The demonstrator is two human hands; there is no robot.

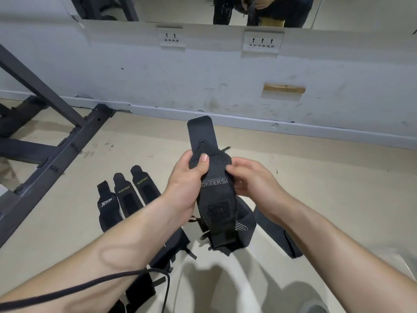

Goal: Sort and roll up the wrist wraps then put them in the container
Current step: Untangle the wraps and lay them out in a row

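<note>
Across my left forearm trails a black cord (67,288). My left hand (185,186) grips the OKEERSI wrist wrap (216,193), thumb on top; my right hand (252,179) pinches its edge from the other side. Three laid-out wraps (128,195) lie on the floor (316,222), left of my hands. I judge I'm still sorting; next comes a tight roll.

Quick count: one OKEERSI wrist wrap (215,184) held up, three more laid out in a row, one XTEP wrap (106,203) and two XUEYING wraps (123,190) (142,181), plus a dark pile (246,224) I can't count. Two wall socket plates (171,38) (261,42).
</note>
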